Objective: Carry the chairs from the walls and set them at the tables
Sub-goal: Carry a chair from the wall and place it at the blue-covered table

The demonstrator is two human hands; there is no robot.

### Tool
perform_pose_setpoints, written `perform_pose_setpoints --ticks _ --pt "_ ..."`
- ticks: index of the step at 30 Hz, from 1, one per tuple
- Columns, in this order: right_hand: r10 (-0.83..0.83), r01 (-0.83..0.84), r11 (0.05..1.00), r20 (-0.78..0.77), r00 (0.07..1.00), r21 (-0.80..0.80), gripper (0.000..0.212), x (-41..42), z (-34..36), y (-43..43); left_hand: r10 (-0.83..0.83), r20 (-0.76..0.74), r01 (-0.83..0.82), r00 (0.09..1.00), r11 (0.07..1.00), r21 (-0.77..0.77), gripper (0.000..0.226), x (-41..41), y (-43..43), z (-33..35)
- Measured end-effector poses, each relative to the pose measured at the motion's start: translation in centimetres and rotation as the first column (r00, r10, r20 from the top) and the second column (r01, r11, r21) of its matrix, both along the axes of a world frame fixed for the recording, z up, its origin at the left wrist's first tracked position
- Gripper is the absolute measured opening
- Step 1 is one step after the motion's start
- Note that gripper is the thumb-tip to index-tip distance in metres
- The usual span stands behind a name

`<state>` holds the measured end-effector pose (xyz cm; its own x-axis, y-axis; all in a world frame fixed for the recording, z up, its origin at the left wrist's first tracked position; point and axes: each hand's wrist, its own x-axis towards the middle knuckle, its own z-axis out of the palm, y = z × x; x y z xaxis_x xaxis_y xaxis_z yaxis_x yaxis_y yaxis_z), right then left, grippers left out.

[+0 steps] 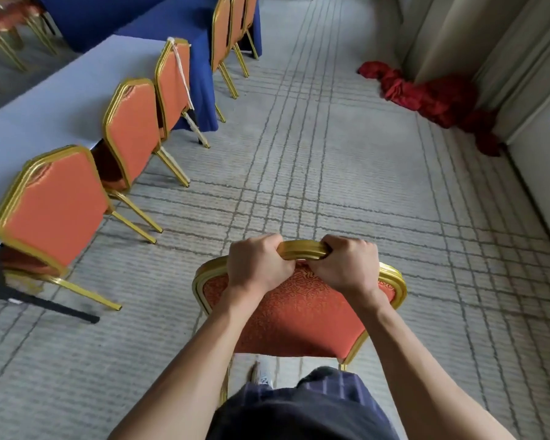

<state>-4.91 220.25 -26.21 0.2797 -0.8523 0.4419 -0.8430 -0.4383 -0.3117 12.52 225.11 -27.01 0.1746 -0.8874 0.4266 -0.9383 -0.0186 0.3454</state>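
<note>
Though apart (knuckles up), left hand (pixel 258 264) and right hand (pixel 350 265) around chair (pixel 299 315) top.

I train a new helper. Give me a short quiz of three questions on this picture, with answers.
1. True or false: the left hand and the right hand both grip the top rail of the carried chair.
2. Where does the red cloth lie? A on a table; B on the carpet by the wall; C over the carried chair.
3. Fill in: the far tablecloth is ___.
Key: 1 true; 2 B; 3 blue.
</note>
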Motion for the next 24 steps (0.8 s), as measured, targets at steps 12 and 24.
perform_pose_setpoints --ticks 12,24 --pt "-0.045 0.044 0.999 0.033 0.998 0.024 0.043 5.9 -1.5 -28.8 -0.026 0.036 0.025 0.999 0.999 0.025 0.033 6.1 -29.8 0.4" --pt "0.055 -0.058 0.996 0.043 0.998 0.071 0.032 10.9 -0.2 -55.5 0.018 0.009 -0.019 1.0 0.999 0.043 0.033 10.9 -54.6 1.7"
